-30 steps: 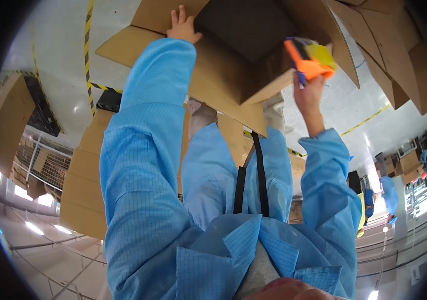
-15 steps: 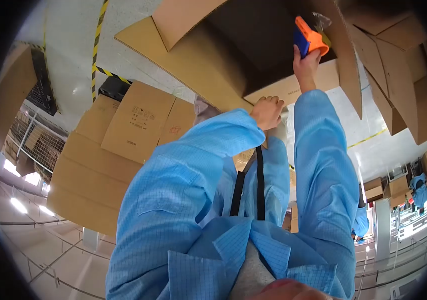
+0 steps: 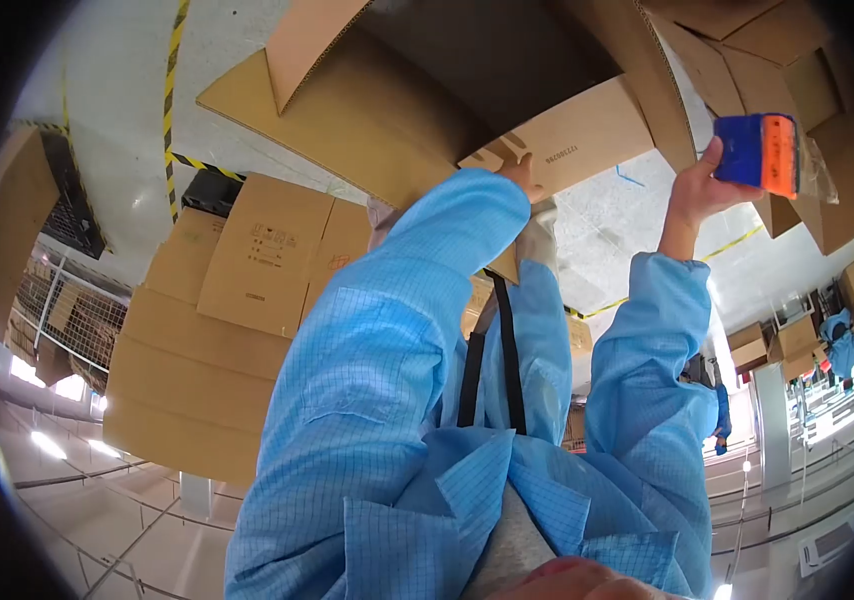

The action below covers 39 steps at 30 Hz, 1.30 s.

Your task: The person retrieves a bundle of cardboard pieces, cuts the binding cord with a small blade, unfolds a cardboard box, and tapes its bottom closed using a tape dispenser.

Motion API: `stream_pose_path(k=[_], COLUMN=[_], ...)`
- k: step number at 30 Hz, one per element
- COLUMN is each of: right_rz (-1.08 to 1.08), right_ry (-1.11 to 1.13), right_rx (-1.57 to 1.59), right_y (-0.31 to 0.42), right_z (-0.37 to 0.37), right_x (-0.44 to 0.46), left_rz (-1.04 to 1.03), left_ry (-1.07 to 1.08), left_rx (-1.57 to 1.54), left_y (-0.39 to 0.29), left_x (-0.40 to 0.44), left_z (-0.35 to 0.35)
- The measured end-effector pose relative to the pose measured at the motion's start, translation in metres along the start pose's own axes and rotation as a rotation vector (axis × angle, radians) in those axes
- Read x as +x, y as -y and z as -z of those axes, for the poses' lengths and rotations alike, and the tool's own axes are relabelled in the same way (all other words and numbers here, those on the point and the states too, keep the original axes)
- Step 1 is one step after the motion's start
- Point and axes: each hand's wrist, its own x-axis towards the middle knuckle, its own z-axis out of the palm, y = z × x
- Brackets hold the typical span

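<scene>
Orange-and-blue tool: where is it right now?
In the head view, the orange-and-blue tool is at the upper right, held in the right hand, to the right of the open carton.

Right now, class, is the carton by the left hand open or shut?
Open. The carton has flaps spread apart, and its dark inside shows between them.

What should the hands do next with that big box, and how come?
I'd guess the left hand should fold the printed cardboard flap inward. Its fingers are already on that flap, and the big box is open, its dark inside showing. The right hand holds the orange-and-blue tool off to the side.
</scene>
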Motion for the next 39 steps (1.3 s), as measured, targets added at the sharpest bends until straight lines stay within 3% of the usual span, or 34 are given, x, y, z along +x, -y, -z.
stream_pose_path(k=[1, 5, 6, 8, 11, 13, 14, 16, 18, 20, 21, 23, 24, 28, 30, 34, 36, 38, 39], right_rz=[-0.138, -0.347, -0.302, -0.478, -0.502, -0.495, -0.485, -0.472, -0.459, -0.539, -0.558, -0.500, -0.497, -0.551, -0.606, -0.567, -0.581, -0.538, -0.395], right_ry=[0.040, 0.117, 0.194, 0.096, 0.075, 0.082, 0.092, 0.054, -0.031, -0.022, 0.024, 0.048, 0.042, 0.070, 0.068, 0.089, 0.094, 0.147, 0.320], right_rx=[-0.002, -0.054, -0.204, -0.129, -0.108, -0.139, -0.175, -0.204, -0.100, -0.165, -0.191, -0.200, -0.197, -0.232, -0.246, -0.343, -0.297, -0.319, -0.369], right_y=[-0.005, -0.027, -0.029, -0.009, -0.003, -0.005, -0.007, 0.002, -0.001, -0.001, 0.001, -0.002, -0.005, 0.001, -0.001, -0.005, 0.004, -0.009, -0.012], right_z=[0.006, 0.013, 0.016, 0.013, 0.010, 0.008, 0.007, 0.001, 0.000, 0.002, 0.004, 0.006, 0.004, 0.000, 0.000, -0.007, -0.012, -0.020, -0.021], right_x=[0.001, -0.050, -0.060, -0.075, -0.087, -0.100, -0.106, -0.112, -0.118, -0.111, -0.102, -0.095, -0.094, -0.089, -0.087, -0.111, -0.129, -0.165, -0.177], left_rz=[0.005, -0.093, -0.107, -0.117, -0.034, -0.204, -0.204, -0.447, -0.609, -0.668, -0.572, -0.309, -0.315, -0.303, -0.207, -0.136, -0.317, -0.186, 0.059], left_ry=[0.025, 0.048, 0.053, 0.058, 0.101, -0.107, -0.113, -0.189, -0.889, -1.328, -1.463, -1.536, -1.541, -0.814, -0.797, -0.753, -0.783, -0.941, -0.824], left_rx=[0.034, 0.057, 0.011, -0.034, -0.015, 0.137, 0.139, 0.207, -0.111, 0.090, 0.243, 0.448, 0.447, 0.391, 0.537, 0.236, 0.185, 0.551, 0.641], left_y=[0.002, 0.025, 0.029, 0.041, 0.056, 0.057, 0.056, 0.039, -0.009, -0.024, -0.025, -0.032, -0.016, 0.039, 0.043, 0.035, 0.041, 0.032, 0.026], left_x=[-0.003, -0.001, -0.008, -0.018, -0.020, -0.030, -0.027, -0.028, -0.075, -0.108, -0.120, -0.130, -0.113, -0.036, -0.010, 0.015, 0.005, -0.033, -0.052], left_z=[-0.002, -0.013, -0.010, -0.011, -0.015, -0.018, -0.011, 0.029, 0.097, 0.163, 0.190, 0.233, 0.244, 0.243, 0.229, 0.238, 0.256, 0.276, 0.292])
